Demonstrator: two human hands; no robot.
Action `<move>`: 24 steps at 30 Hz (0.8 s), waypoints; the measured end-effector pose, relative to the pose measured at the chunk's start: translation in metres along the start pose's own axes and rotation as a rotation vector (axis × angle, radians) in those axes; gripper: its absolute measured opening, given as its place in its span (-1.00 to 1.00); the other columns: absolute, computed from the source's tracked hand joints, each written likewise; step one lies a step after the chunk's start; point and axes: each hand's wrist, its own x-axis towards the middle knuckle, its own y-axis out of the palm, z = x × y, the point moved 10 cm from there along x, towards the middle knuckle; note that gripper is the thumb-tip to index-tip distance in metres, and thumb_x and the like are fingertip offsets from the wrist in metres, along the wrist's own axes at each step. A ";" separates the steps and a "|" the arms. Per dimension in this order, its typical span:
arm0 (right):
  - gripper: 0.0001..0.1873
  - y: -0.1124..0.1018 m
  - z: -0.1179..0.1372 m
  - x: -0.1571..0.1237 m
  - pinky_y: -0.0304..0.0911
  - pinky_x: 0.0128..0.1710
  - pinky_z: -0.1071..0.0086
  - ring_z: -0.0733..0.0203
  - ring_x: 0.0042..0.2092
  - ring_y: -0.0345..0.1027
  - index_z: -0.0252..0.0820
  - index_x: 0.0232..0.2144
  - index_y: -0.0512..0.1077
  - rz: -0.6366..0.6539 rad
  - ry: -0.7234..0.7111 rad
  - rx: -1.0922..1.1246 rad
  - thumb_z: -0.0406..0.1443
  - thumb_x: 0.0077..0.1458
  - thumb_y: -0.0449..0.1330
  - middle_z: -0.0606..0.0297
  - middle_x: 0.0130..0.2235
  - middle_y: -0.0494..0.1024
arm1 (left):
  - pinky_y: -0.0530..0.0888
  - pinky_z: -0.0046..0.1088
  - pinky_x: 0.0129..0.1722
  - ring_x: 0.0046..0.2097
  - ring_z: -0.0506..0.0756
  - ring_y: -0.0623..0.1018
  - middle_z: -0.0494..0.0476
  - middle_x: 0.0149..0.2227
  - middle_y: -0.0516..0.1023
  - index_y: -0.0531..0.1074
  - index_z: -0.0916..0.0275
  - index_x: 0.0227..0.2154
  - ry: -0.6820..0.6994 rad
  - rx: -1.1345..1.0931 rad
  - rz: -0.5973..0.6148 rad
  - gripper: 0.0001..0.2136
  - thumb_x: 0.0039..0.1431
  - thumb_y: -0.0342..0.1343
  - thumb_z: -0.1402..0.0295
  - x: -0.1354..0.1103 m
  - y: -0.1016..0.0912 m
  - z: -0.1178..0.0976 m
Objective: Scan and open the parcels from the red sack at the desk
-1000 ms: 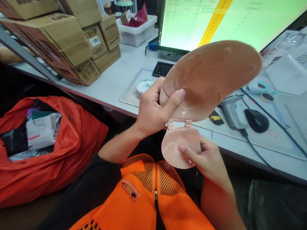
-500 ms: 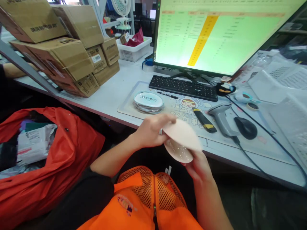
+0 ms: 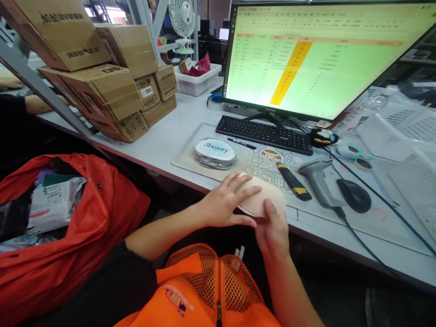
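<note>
A pair of beige oval pads that look like bra pads [image 3: 255, 204], now pressed together, sits just in front of the desk edge. My right hand [image 3: 274, 229] grips their near right end, thumb on top and fingers hidden underneath. Spread fingers of my left hand [image 3: 231, 200] lie flat across the upper face, with the thumb apart below. On the mat behind them rests a pale oval case marked "beauty" [image 3: 215, 152] in clear wrap. The undersides of the pads are hidden.
A box cutter [image 3: 293, 181], a barcode scanner [image 3: 320, 181] and a mouse [image 3: 354, 194] lie to the right. Behind are a pen [image 3: 241, 143], keyboard [image 3: 264, 134] and monitor [image 3: 306, 68]. Cartons [image 3: 112, 93] are stacked left; a red bag [image 3: 112, 204] of packages stands below.
Half a second ago the two pads were spread apart, showing a glossy inner face. Now they lie together, and my left hand has moved from their edge to flat on top.
</note>
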 end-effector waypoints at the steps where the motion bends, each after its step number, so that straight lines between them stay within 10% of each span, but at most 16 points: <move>1: -0.30 -0.005 0.008 0.010 0.33 0.24 0.06 0.01 0.20 0.40 -0.08 0.21 0.35 -0.039 -0.064 -0.037 -0.07 0.07 0.41 0.14 0.18 0.52 | 0.16 0.14 0.43 0.43 0.40 0.20 0.35 0.39 0.25 0.27 0.08 0.34 0.003 -0.028 -0.042 -0.21 0.12 0.25 -0.17 0.006 -0.012 0.008; 5: -0.04 -0.022 0.044 0.058 0.38 0.18 0.14 0.06 0.23 0.36 0.04 0.34 0.08 -0.099 -0.235 -0.168 -0.14 -0.03 0.42 0.15 0.32 0.33 | -0.03 0.19 0.46 0.50 0.51 -0.02 0.25 0.47 0.14 0.31 0.00 0.32 -0.243 0.013 -0.148 -0.06 -0.15 0.49 -0.09 0.026 -0.064 0.101; 10: 0.02 -0.027 0.064 0.116 0.48 -0.08 0.19 -0.05 0.16 0.38 -0.04 0.35 0.09 -0.114 -0.264 -0.361 -0.09 -0.11 0.40 0.03 0.27 0.32 | 0.05 0.10 0.44 0.49 0.52 0.01 0.34 0.52 -0.06 0.23 0.14 0.39 -0.573 0.146 0.069 -0.05 -0.03 0.42 -0.08 0.010 -0.058 0.206; 17: -0.12 0.030 0.069 0.158 0.38 0.10 0.02 -0.10 0.12 0.37 -0.15 0.27 0.27 -0.010 -0.439 -0.744 -0.08 -0.10 0.35 0.02 0.20 0.41 | 0.10 0.00 0.41 0.44 0.44 0.16 0.41 0.48 0.06 0.28 0.23 0.36 -0.519 0.147 -0.068 -0.16 0.12 0.31 -0.10 0.003 -0.034 0.180; 24: -0.48 0.114 0.001 0.124 0.25 0.19 -0.03 -0.18 0.13 0.38 -0.30 0.16 0.43 0.345 -0.605 -1.260 -0.24 0.20 0.05 -0.09 0.06 0.56 | 0.11 0.01 0.39 0.45 0.51 0.13 0.49 0.48 0.04 0.26 0.27 0.37 -0.624 0.017 -0.136 -0.09 0.07 0.32 -0.15 0.015 -0.017 0.150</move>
